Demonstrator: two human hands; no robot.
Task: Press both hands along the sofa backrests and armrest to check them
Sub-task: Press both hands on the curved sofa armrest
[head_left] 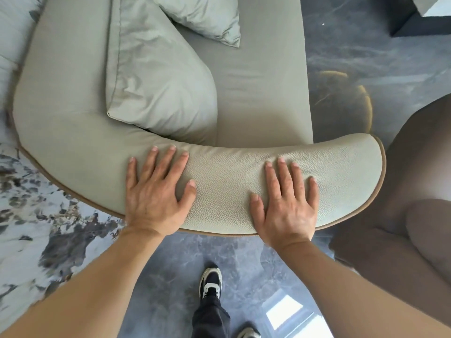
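A pale grey-green sofa fills the upper middle of the head view. Its curved, padded armrest [227,189] with brown piping runs across the centre. My left hand [156,193] lies flat on the armrest, palm down, fingers spread. My right hand [288,203] lies flat further right on the same armrest, fingers spread too. Neither hand holds anything. The backrest [63,76] curves up the left side. A large loose cushion [156,79] leans against the backrest, and a smaller pillow [205,18] lies on the seat [263,86] at the top.
A brown upholstered seat [415,191] stands close at the right of the armrest. Dark grey marble floor [366,45] lies right of the sofa and under my feet. A pale patterned rug [29,215] lies at the left. My shoe [211,281] is below the armrest.
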